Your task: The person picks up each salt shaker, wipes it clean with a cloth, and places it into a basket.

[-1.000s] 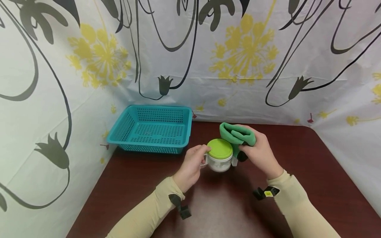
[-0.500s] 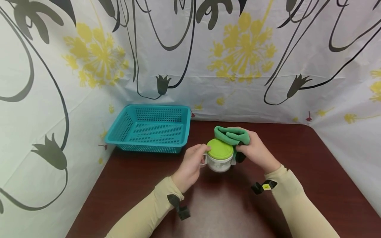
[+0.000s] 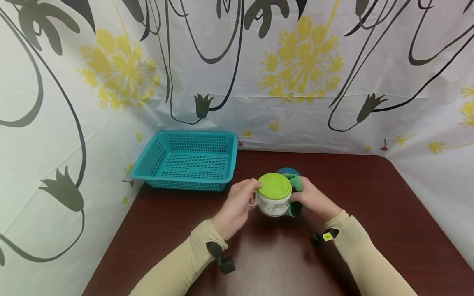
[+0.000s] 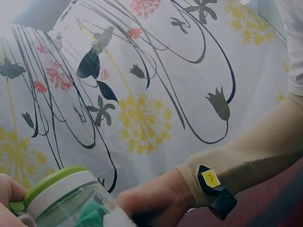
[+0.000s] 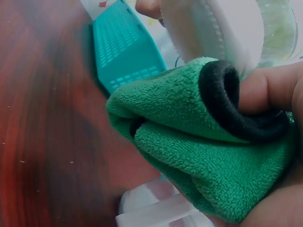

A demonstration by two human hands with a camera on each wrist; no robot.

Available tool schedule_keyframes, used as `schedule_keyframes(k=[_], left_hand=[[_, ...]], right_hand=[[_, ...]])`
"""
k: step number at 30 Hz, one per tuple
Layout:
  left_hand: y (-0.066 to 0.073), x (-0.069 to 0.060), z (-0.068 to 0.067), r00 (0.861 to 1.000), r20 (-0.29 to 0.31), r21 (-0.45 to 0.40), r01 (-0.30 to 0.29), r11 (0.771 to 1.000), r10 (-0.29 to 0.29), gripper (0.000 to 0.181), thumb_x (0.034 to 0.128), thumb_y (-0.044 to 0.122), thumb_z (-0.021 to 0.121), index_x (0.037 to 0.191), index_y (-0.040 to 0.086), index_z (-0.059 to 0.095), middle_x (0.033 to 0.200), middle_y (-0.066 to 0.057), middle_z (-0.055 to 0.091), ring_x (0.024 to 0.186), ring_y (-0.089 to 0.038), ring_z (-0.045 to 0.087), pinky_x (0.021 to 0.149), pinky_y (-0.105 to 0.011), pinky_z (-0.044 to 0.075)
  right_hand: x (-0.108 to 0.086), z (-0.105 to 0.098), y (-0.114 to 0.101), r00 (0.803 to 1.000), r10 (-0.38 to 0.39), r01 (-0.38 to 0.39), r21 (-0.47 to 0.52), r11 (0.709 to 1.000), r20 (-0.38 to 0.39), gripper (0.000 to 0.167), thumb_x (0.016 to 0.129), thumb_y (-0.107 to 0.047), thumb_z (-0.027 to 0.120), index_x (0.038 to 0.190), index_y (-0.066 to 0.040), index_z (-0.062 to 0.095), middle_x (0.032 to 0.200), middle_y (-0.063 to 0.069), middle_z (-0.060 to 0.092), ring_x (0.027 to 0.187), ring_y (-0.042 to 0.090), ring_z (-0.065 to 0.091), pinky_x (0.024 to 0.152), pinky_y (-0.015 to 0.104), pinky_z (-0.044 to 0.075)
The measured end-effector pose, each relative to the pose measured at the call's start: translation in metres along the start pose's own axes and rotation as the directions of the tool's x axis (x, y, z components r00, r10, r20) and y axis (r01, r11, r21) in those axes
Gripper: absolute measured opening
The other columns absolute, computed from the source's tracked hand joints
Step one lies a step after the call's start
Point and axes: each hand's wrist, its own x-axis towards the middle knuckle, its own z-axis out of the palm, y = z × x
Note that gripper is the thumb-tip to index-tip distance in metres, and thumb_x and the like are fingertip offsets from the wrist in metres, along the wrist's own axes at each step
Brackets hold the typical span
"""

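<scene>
A clear jar with a white collar and lime-green lid [image 3: 275,186] is tilted in my left hand [image 3: 237,205], whose fingers pinch its left handle, the thumb at the lid's edge. My right hand [image 3: 317,200] grips a folded green cloth [image 3: 295,182] with black edging at the jar's right side. The right wrist view shows the cloth [image 5: 189,142] bunched in the fingers, close beside the jar. Through the jar's wall [image 4: 71,208] in the left wrist view some green shows. The right hand's fingertips are partly hidden behind the jar.
A teal perforated basket [image 3: 196,180] stands at the table's back left. Just behind the cloth is a blue round thing [image 3: 288,170], mostly hidden. A clear and white container [image 5: 161,208] shows low in the right wrist view. Patterned sheeting [image 3: 296,123] hangs behind the table.
My right hand and the cloth have moved down and left, from the lid's upper right edge to the jar's side. The blue round thing has come into sight. My left hand still holds the handle.
</scene>
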Motion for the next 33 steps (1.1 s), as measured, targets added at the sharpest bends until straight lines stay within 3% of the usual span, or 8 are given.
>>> schedule_keyframes(k=[6,11,17,21,25,28,30,33], left_hand=[[0.000,0.000,-0.001,1.000,-0.003,0.000,0.009,1.000,-0.009,0.020,0.0852,0.018,0.068,0.071,0.010,0.058,0.082,-0.006,0.046,0.072,-0.022,0.044,0.072,-0.036,0.037],[0.001,-0.001,-0.003,0.999,0.011,0.011,0.031,0.999,-0.032,0.014,0.0858,0.021,0.069,0.079,0.010,0.063,0.095,-0.006,0.053,0.079,-0.023,0.046,0.076,-0.038,0.036],[0.001,-0.001,-0.004,0.998,0.041,0.030,0.036,0.999,-0.037,0.016,0.0863,0.020,0.069,0.078,0.009,0.060,0.091,-0.006,0.050,0.080,-0.023,0.046,0.075,-0.037,0.035],[0.001,-0.001,-0.004,0.997,0.059,0.048,0.052,0.997,-0.055,0.015,0.0862,0.020,0.069,0.080,0.009,0.061,0.087,-0.006,0.048,0.080,-0.022,0.046,0.075,-0.037,0.035],[0.000,-0.002,-0.004,0.995,0.068,0.065,0.064,0.996,-0.069,0.015,0.0860,0.021,0.069,0.081,0.009,0.061,0.084,-0.005,0.046,0.079,-0.022,0.046,0.075,-0.037,0.035],[-0.001,-0.002,-0.005,0.995,0.074,0.075,0.065,0.995,-0.070,0.015,0.0860,0.021,0.069,0.081,0.009,0.062,0.082,-0.004,0.045,0.079,-0.022,0.046,0.076,-0.038,0.035],[-0.001,-0.003,-0.005,0.995,0.078,0.079,0.063,0.995,-0.069,0.015,0.0857,0.021,0.069,0.080,0.009,0.062,0.078,-0.004,0.043,0.077,-0.021,0.045,0.075,-0.037,0.036],[-0.002,-0.003,-0.005,0.994,0.088,0.082,0.065,0.995,-0.072,0.016,0.0854,0.021,0.069,0.077,0.010,0.060,0.075,-0.003,0.042,0.074,-0.021,0.045,0.072,-0.035,0.036]], right_hand=[[-0.003,0.004,0.010,0.999,0.046,-0.046,-0.012,0.999,-0.002,0.019,0.085,-0.001,0.071,0.099,-0.008,0.063,0.087,0.013,0.056,0.080,0.024,0.055,0.069,0.038,0.051],[-0.004,0.005,0.015,0.998,0.051,-0.051,-0.022,0.998,-0.022,0.022,0.084,0.000,0.072,0.102,-0.009,0.064,0.089,0.012,0.059,0.082,0.025,0.056,0.072,0.038,0.052],[-0.004,0.004,0.011,0.997,0.042,-0.041,0.019,0.999,-0.060,0.020,0.082,-0.001,0.074,0.097,-0.008,0.063,0.087,0.012,0.054,0.082,0.026,0.055,0.069,0.040,0.052],[-0.003,0.000,0.002,0.998,0.022,-0.021,0.029,0.999,-0.066,0.034,0.082,0.003,0.070,0.111,-0.013,0.067,0.102,0.011,0.058,0.093,0.026,0.056,0.074,0.040,0.054],[0.000,-0.004,-0.008,0.998,-0.035,0.036,0.027,0.999,-0.045,0.058,0.084,0.008,0.066,0.134,-0.021,0.064,0.131,0.003,0.063,0.119,0.023,0.057,0.092,0.038,0.053],[0.004,-0.007,-0.017,0.996,-0.084,0.084,0.066,0.994,-0.007,0.064,0.085,0.013,0.060,0.140,-0.021,0.060,0.138,0.004,0.061,0.131,0.024,0.054,0.102,0.037,0.047],[0.006,-0.011,-0.023,0.995,-0.099,0.098,0.100,0.990,0.005,0.067,0.084,0.017,0.056,0.141,-0.018,0.059,0.139,0.007,0.061,0.132,0.026,0.053,0.103,0.037,0.047],[0.007,-0.018,-0.032,0.996,-0.084,0.088,0.103,0.991,-0.043,0.066,0.083,0.017,0.057,0.140,-0.016,0.059,0.137,0.009,0.061,0.125,0.026,0.058,0.096,0.034,0.051]])
